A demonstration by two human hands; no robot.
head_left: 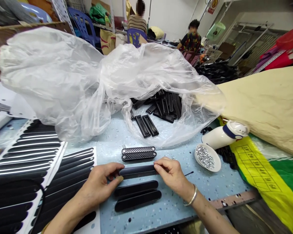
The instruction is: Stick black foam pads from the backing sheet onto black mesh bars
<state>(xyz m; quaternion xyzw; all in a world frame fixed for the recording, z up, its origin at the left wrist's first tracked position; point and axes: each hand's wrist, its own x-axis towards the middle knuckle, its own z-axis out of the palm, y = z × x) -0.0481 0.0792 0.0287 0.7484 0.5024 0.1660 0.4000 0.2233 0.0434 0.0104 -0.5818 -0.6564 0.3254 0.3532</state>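
Observation:
Between my two hands, just above the blue speckled table [171, 198], lies a long black strip [138, 171]. Thumb and fingers of my left hand [104, 178] pinch its left end. My right hand [169, 170], with a bangle at the wrist, grips the other end. Behind it sits a pair of black textured handle pieces [139, 153], side by side, with silver fasteners at their ends. Closer to me are two flat black strips with rounded ends, an upper strip [136, 189] and a lower strip [138, 201].
Sheets of black strips [75, 172] cover the left side. A clear plastic bag [146, 68] holds black handle pieces [166, 105] at the back. On the right are a bowl of small silver parts [207, 157], a white bottle [221, 135] and a yellow sack [258, 172]. Two people sit farther off.

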